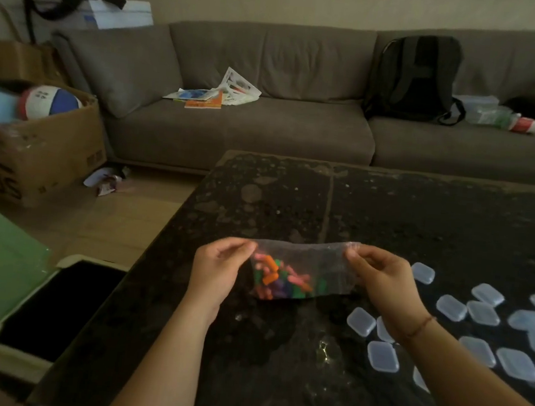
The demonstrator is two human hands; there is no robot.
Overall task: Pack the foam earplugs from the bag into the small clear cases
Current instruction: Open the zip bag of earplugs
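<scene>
the clear bag [302,270] hangs stretched between both hands just above the dark desk [292,198], its bright foam earplugs [280,278] bunched toward the bag's left lower corner. the left hand [218,269] pinches the bag's top left corner with curled fingers; the right hand [382,281] pinches the top right corner the same way. the small clear cases [483,312] lie scattered on the desk to the right of the bag, all seemingly shut. whether the bag's mouth is sealed is too blurred to tell. if it gets tugged open sharply, the light plugs could spring out and roll off the desk edge left of the bag, toward the open bin [49,310] on the floor.
</scene>
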